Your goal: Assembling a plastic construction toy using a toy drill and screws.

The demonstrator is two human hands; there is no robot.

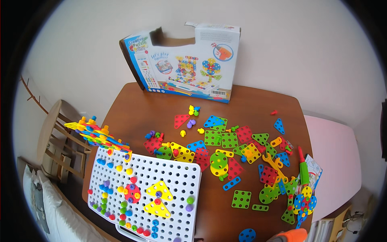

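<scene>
Two builds look well along, though plenty of parts lie loose. At lower left on the brown table (pixel 213 203), a white pegboard (pixel 183 185) carries rows of coloured pegs, two yellow triangles (pixel 161 188) and a red disc (pixel 137 194); many holes are bare. A multicoloured lattice (pixel 102 137) rises from its far left corner. At right, a blue-and-yellow flower (pixel 305 202) looks assembled. Unused plates, pegs and a yellow wrench (pixel 281 174) are scattered between. Neither hand is in view, so I cannot tell how open either grip is or what it holds.
</scene>
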